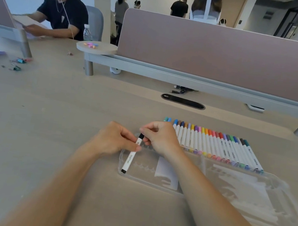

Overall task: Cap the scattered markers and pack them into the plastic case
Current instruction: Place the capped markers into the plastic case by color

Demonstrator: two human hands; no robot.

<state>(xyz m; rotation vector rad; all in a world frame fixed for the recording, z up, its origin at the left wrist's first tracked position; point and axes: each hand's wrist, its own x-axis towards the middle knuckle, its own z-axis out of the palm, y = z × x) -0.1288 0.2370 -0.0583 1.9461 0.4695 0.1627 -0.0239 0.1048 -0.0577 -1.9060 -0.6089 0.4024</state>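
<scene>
One black marker point(131, 156), white barrel printed "marker": left hand point(114, 138) pinches barrel, right hand point(160, 135) pinches its black cap point(141, 136); clear case point(246, 203) beneath; capped markers point(216, 145) rowed behind

"marker" on the white marker barrel point(131, 155) (lengthwise)

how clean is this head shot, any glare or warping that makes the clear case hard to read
Head view: soft even light, faint shadows; white glare streaks the plastic case, washing out its detail; the wide lens bows the desk divider; the black marker is sharp, its print legible.
</scene>
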